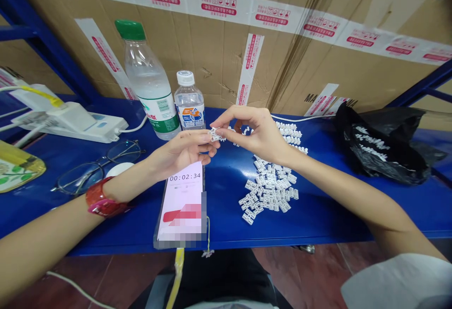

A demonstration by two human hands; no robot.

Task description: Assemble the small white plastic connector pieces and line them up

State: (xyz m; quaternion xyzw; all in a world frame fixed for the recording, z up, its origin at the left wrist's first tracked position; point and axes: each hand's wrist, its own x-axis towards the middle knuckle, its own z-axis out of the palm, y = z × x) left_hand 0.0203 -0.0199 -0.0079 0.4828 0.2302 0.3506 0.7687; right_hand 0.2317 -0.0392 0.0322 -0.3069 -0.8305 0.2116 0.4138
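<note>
Fingers pinched on white clip

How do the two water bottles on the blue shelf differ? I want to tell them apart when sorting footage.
The green-capped bottle is taller and wider than the white-capped bottle, and stands to its left. Its label is white and green; the small one's is white with a blue and orange mark. Both are clear plastic, upright, capped, and stand against the cardboard boxes, behind the hands.

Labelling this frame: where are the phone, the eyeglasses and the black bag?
phone (pixel 183 205), head view, middle of the screen.
eyeglasses (pixel 78 178), head view, left lens.
black bag (pixel 381 151), head view, crumpled middle.
</note>
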